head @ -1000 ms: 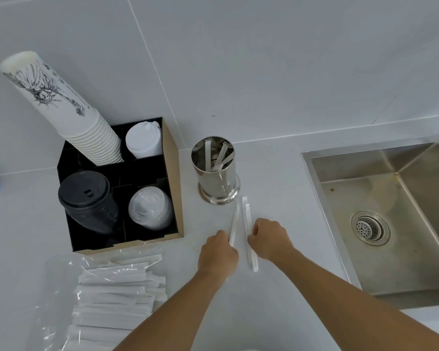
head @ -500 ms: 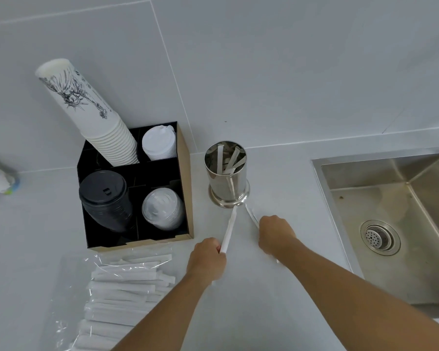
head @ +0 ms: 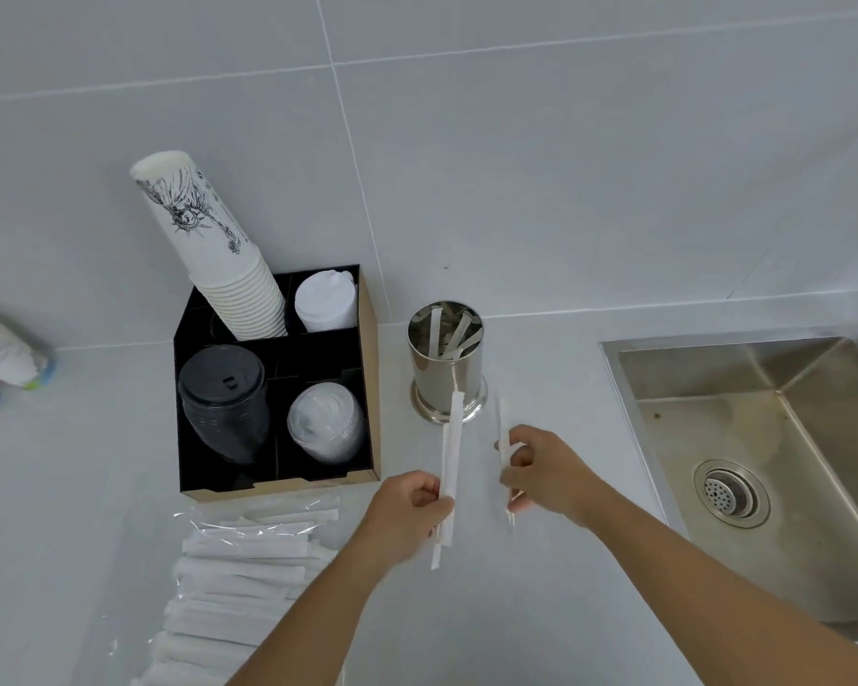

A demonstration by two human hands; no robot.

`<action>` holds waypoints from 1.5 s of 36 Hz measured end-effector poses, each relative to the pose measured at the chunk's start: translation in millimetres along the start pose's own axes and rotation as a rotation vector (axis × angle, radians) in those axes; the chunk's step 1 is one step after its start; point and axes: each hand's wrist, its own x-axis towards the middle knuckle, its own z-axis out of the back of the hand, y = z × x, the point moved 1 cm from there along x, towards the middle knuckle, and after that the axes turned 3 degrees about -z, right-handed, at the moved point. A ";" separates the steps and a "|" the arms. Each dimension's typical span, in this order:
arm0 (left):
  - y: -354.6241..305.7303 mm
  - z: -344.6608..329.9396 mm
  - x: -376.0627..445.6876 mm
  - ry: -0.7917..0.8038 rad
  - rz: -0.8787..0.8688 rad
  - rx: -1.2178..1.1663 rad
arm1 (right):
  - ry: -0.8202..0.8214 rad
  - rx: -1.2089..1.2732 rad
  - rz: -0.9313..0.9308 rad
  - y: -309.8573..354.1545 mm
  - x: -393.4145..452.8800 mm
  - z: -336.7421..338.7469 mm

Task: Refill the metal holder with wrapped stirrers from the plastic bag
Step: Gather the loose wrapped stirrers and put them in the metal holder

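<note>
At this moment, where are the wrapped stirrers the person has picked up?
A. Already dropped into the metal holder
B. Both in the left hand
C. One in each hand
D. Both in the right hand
C: the left hand grips one wrapped stirrer and the right hand another, both short of the metal holder.

A drinks-preparation corner of a café or office pantry is being shown. A tiled wall (head: 516,141) and pale counter (head: 565,611) are being seen beside a steel sink (head: 764,438). A black divided organiser (head: 367,388) is being used for stacked paper cups (head: 209,255) and lids (head: 224,393), with a metal holder (head: 446,368) of wrapped stirrers alongside.
</note>
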 end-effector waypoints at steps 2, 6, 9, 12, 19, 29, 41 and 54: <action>-9.4 0.6 -3.6 0.000 -0.004 -0.061 | 0.036 0.028 0.034 10.4 -6.4 -3.3; -26.3 2.7 -10.8 0.005 -0.030 -0.159 | 0.079 0.062 0.092 29.3 -17.8 -8.5; -35.7 4.2 -16.1 0.024 -0.068 -0.222 | 0.084 0.088 0.139 41.6 -25.1 -10.3; -45.7 5.5 -22.5 0.031 -0.118 -0.259 | 0.077 0.130 0.178 53.6 -33.6 -10.3; -69.2 8.1 -27.0 0.018 -0.196 -0.331 | 0.062 0.234 0.263 80.2 -41.5 -4.8; -95.9 17.7 -16.9 0.013 -0.319 -0.361 | 0.084 0.222 0.322 114.2 -43.6 19.4; -142.6 34.8 8.1 -0.041 -0.568 -0.112 | 0.019 0.145 0.386 173.3 -29.8 49.3; -186.5 75.8 60.9 -0.035 -0.663 0.065 | -0.207 -0.102 0.531 224.0 4.0 56.3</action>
